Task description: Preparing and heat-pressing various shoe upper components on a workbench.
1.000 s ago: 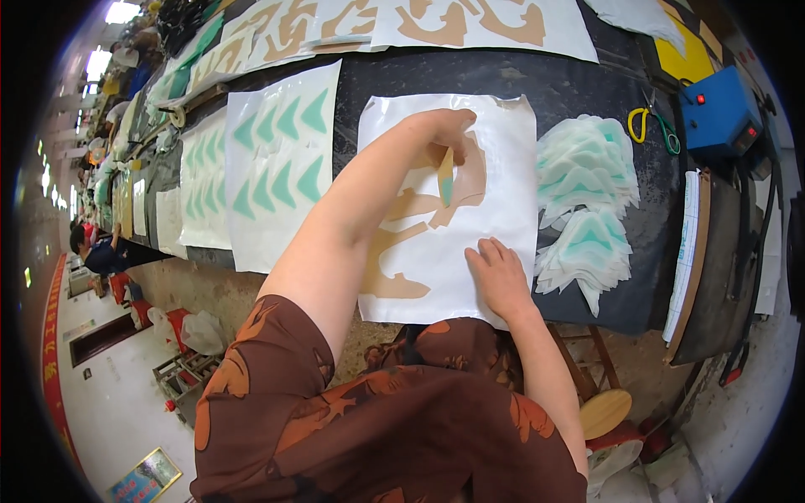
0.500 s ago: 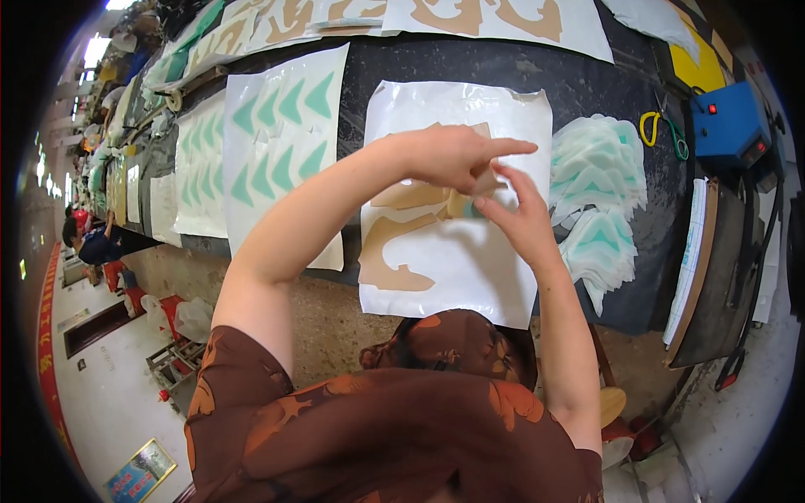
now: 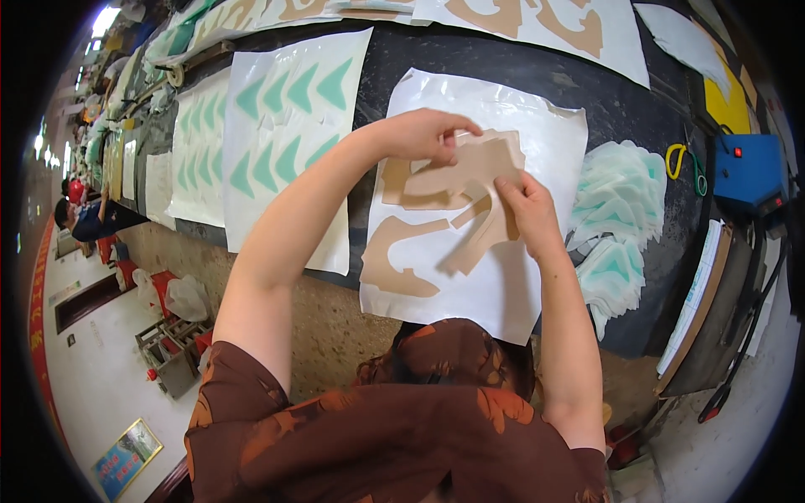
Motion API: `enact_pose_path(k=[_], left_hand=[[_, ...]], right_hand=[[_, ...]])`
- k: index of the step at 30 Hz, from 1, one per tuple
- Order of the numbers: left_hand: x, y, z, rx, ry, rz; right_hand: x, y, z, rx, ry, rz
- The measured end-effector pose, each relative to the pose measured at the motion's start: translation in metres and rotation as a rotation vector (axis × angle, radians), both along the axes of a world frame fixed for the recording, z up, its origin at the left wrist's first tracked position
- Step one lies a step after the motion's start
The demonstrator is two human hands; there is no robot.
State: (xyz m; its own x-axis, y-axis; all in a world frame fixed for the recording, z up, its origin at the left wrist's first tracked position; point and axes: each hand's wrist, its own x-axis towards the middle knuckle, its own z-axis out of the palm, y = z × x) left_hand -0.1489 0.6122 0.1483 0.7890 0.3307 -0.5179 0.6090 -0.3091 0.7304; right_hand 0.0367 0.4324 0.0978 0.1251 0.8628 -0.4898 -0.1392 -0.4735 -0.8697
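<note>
My right hand pinches the right edge of a tan cut-out piece, thumb on top and the other fingers beneath. The piece is raised and tilted over a white sheet. By its upper left edge is my left hand, fingers bent and apart, the index reaching over that edge; whether it touches is unclear. Under the held piece, another tan piece lies partly hidden on the sheet. A curved tan piece lies flat nearer to me.
To the right are stacked translucent pieces with green marks, scissors and a blue box. On the left lie sheets with green arrow shapes. Along the far side, tan shapes rest on another white sheet. A person is far left.
The tan piece has turned and spread out in my right hand. My left hand has drawn back leftward, its index no longer pointing straight out. The whole view has shifted slightly.
</note>
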Motion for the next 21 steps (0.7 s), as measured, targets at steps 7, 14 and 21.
enact_pose_path(k=[7,14,21], left_hand=[[0.003,0.024,-0.040,0.591,0.169,0.268],[-0.043,-0.017,-0.060,0.562,0.278,0.362],[-0.111,-0.032,-0.127,0.670,0.156,0.617]], right_hand=[[0.015,0.015,-0.032,-0.002,-0.667,-0.106],[0.002,-0.029,-0.008,0.373,-1.163,0.210],[-0.047,-0.126,-0.009,0.361,-0.662,0.455]])
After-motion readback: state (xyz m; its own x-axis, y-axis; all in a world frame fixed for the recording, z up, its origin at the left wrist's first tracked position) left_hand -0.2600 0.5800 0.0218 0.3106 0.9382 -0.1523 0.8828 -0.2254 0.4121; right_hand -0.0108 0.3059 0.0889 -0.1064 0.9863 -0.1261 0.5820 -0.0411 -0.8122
